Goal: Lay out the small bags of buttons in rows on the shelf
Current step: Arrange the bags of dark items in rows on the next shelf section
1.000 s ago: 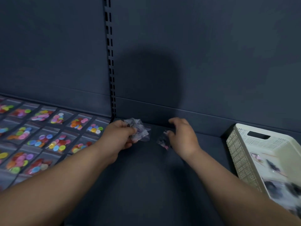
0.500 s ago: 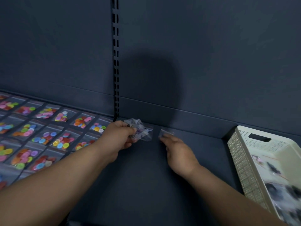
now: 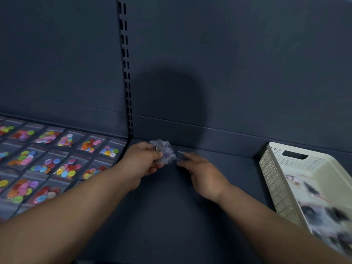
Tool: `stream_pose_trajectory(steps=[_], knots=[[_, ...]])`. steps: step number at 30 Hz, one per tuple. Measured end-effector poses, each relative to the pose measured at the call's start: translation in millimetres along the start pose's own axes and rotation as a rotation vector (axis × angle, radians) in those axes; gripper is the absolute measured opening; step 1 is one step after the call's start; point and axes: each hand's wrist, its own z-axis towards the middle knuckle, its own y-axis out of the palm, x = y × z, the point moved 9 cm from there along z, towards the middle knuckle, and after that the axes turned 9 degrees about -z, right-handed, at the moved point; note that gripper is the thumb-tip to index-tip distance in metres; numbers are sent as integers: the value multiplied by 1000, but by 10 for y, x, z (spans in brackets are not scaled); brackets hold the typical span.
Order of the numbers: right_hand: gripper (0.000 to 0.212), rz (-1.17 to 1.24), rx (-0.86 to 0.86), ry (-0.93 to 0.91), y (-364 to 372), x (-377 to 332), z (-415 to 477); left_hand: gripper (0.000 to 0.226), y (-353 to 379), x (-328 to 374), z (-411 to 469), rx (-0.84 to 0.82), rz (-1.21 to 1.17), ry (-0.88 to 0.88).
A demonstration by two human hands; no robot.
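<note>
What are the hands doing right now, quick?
Left hand: closed, holding a bunch of small bags.
Right hand: open, fingers flat on a single bag on the shelf.

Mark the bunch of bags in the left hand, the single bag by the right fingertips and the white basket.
bunch of bags (image 3: 164, 151), head view, crumpled clear plastic.
single bag (image 3: 182, 152), head view, its far edge.
white basket (image 3: 274, 174), head view, perforated left wall.

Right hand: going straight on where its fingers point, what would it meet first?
The right hand would probably meet the small bag first, then the bunch of bags the left hand holds.
</note>
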Motion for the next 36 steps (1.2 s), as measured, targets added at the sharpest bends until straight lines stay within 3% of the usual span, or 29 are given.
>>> stream_pose_trajectory(steps=[3, 5, 7, 9, 12, 16, 21, 25, 29, 34, 36], knots=[[44, 141, 152, 88, -206, 48, -14, 11, 72, 8, -24, -29, 22, 1], [26, 463, 268, 254, -357, 147, -47, 12, 151, 17, -53, -68, 61, 12], [12, 945, 234, 386, -340, 136, -59, 14, 248, 24, -85, -113, 120, 35], [12, 1150, 166, 420, -315, 100, -52, 15, 376, 23, -124, -181, 190, 62], [29, 1094, 74, 376, -353, 83, -82, 16, 531, 11, -170, -251, 250, 78], [18, 1103, 44, 376, -378, 131, -195, 16, 630, -12, -201, -281, 299, 76], [19, 1256, -1, 505, -224, 298, -330, 15, 734, -60, -244, -324, 341, 54], [6, 1254, -112, 468, -152, 230, -400, 16, 795, -73, -291, -337, 361, 56], [15, 1175, -63, 515, -194, 366, -444, 15, 796, -107, -304, -342, 414, 68], [14, 1139, -133, 496, -163, 344, -481, 15, 776, -158, -259, -328, 368, 74], [19, 1062, -19, 529, -238, 437, -462, 16, 745, -150, -208, -290, 382, 119]])
